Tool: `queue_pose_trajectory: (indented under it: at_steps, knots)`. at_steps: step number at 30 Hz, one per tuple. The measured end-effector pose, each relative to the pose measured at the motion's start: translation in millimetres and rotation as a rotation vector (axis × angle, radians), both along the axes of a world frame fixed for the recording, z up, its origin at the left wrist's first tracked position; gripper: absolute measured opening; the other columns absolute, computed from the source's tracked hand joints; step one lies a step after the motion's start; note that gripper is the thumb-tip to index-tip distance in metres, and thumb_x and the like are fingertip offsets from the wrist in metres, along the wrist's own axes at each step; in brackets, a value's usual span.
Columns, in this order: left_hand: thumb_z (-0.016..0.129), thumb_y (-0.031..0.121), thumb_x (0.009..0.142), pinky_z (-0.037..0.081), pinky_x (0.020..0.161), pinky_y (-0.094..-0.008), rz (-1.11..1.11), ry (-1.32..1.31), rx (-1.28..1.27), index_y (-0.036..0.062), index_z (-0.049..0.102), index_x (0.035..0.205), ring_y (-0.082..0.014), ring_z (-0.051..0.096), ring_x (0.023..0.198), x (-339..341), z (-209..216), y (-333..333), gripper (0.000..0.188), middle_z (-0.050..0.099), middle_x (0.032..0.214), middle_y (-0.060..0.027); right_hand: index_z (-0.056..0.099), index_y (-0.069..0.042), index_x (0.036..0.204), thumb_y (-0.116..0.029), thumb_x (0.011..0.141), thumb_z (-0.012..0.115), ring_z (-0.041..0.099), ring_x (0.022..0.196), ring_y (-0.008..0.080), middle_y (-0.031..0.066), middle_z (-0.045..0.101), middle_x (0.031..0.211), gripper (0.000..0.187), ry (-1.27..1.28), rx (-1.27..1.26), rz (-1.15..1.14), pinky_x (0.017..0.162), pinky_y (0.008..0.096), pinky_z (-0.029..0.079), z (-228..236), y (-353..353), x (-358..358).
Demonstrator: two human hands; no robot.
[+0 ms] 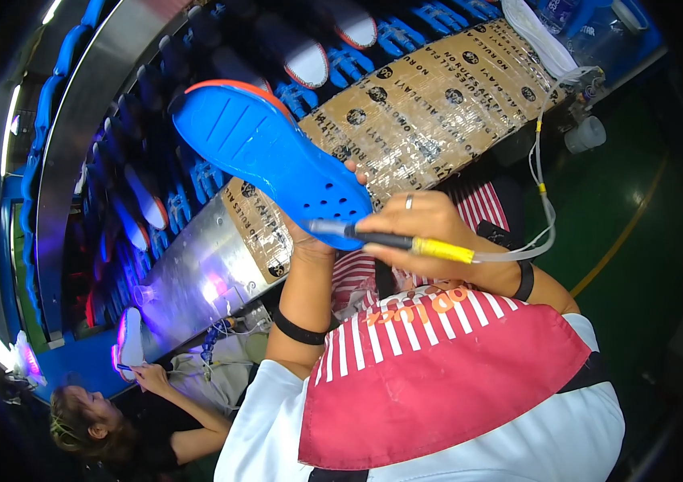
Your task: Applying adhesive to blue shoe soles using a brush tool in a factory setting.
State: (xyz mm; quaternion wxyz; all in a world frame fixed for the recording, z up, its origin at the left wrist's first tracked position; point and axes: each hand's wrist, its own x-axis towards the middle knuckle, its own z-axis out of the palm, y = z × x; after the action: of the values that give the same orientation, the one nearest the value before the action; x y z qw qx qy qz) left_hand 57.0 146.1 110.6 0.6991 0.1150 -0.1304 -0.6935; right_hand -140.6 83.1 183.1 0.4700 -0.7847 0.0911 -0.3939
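Note:
My left hand (307, 243) grips a blue shoe sole (257, 149) from beneath, near the end with several dark holes; most of its fingers are hidden behind the sole. An orange-red edge runs round the sole's far end. In my right hand (426, 223) is a glue brush (385, 238) with a black handle and yellow tape, held like a pen. Its pale tip lies over the holed end of the sole, apparently touching the surface. From the brush's back end a clear tube (550, 213) curves away to the right.
A cardboard-covered, taped bench edge (413, 100) lies ahead. Beyond it, racks carry several shoe uppers (307, 66) on blue holders (349, 64). At lower left a co-worker (140, 426) works on another sole (130, 341). White cloth (538, 36) lies at upper right.

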Motion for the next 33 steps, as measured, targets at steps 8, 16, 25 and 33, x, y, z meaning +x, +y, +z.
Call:
queue_pose_trajectory:
  at_steps: [8,16,25,33]
  knots:
    - [0.061,0.062,0.071,0.049,0.085,-0.0507,-0.107,-0.316,0.140,-0.0002,0.037,0.131,-0.0453,0.054,0.104,18.6,16.5,7.8,0.090,0.050,0.117,-0.0309,0.067,-0.006,0.094,-0.018,0.072,0.072,0.062,0.068,0.0280,0.0120,0.064,0.077,0.026,0.106,0.030,0.377,0.063,0.0340,0.049,-3.9,-13.5,-8.2]
    - [0.055,0.034,0.089,0.051,0.086,-0.0360,-0.307,-0.557,0.310,-0.0043,0.046,0.125,-0.0226,0.061,0.100,35.6,48.2,-1.1,0.053,0.058,0.116,-0.0182,0.068,-0.009,0.092,-0.018,0.074,0.069,0.060,0.070,0.0297,0.0116,0.062,0.075,0.021,0.258,-0.080,0.402,0.065,0.0370,0.047,-7.5,-13.6,-6.3]
    - [0.051,0.039,0.091,0.051,0.081,-0.0294,-0.690,-0.986,0.543,-0.0036,0.054,0.118,-0.0184,0.062,0.094,44.4,59.5,-19.9,0.051,0.061,0.110,-0.0160,0.067,-0.007,0.088,-0.011,0.067,0.072,0.059,0.065,0.0277,0.0116,0.062,0.071,0.022,0.200,-0.140,0.361,0.062,0.0355,0.046,-15.4,-2.1,9.5]
    - [0.055,0.049,0.086,0.051,0.079,-0.0299,-0.901,-1.236,0.575,-0.0006,0.057,0.116,-0.0180,0.062,0.092,41.5,77.9,-29.7,0.059,0.062,0.109,-0.0158,0.066,-0.005,0.088,-0.012,0.068,0.072,0.059,0.064,0.0264,0.0106,0.060,0.069,0.021,0.132,-0.163,0.268,0.058,0.0335,0.046,-13.6,-0.6,16.0]
